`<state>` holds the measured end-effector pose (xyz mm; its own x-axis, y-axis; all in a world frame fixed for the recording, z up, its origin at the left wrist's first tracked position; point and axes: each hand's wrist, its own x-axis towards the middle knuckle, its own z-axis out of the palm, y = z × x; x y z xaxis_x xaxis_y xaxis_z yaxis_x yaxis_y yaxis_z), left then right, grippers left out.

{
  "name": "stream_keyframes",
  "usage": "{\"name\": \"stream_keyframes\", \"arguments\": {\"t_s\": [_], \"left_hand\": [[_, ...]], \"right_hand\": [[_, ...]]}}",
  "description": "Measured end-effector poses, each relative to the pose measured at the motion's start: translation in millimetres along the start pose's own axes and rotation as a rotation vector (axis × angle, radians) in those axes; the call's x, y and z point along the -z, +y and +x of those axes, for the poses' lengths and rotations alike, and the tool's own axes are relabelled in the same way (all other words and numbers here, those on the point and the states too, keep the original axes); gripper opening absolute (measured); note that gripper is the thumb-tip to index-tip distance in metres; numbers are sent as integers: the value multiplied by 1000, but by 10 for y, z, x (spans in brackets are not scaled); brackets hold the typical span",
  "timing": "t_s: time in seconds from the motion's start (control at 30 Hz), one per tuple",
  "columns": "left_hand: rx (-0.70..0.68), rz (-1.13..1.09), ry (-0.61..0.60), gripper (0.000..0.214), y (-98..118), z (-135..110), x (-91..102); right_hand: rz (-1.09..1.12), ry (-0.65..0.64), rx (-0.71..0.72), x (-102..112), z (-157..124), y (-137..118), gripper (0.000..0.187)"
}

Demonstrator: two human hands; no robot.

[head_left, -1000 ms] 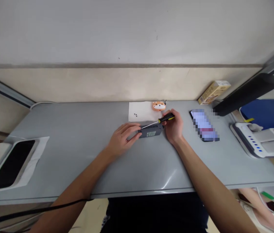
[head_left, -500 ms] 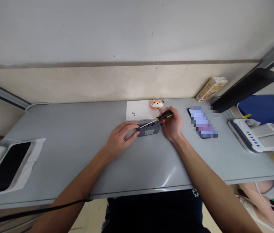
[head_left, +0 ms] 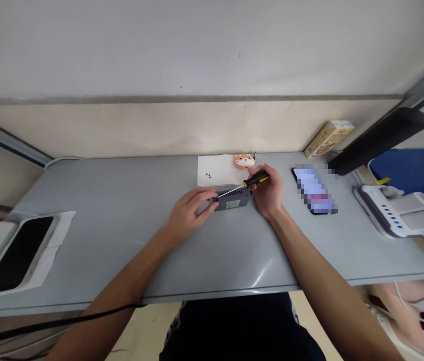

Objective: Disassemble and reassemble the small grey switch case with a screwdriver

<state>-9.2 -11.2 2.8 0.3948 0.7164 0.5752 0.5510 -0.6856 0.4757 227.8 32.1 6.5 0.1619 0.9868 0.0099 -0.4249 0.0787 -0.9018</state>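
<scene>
Our left hand (head_left: 188,210) steadies a small dark box (head_left: 232,199) at mid-counter (head_left: 122,240), fingers curled against its left end. Our right hand (head_left: 269,191) grips a black-and-yellow screwdriver (head_left: 247,183), its tip seemingly on the box's top edge. Behind lies white paper (head_left: 217,171) bearing tiny dark screws (head_left: 208,175).

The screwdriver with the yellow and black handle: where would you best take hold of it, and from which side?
Grip the screwdriver by its thick handle, coming from the right, as the right hand does: the thin shaft points left onto the dark box.
</scene>
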Motion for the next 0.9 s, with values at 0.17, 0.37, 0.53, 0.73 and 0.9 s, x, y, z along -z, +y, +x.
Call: {"name": "stream_keyframes", "arguments": {"t_s": [0.17,0.37,0.53,0.73,0.9], "left_hand": [[1,-10,3,15,14,-5,-1],[-43,-7,15,12,3,0,-4],[-103,28,1,12,-40,-1,-2],[-151,65,2,12,-68,13,-5],[-170,33,76,11,-71,22,-38]], "right_hand": [[43,-31,8,1,-1,-19,35],[25,-17,-1,-2,-9,-5,35],[144,13,-9,7,11,1,33],[-93,18,-114,-2,16,105,44],[-314,-50,-76,-25,-46,120,48]]}}
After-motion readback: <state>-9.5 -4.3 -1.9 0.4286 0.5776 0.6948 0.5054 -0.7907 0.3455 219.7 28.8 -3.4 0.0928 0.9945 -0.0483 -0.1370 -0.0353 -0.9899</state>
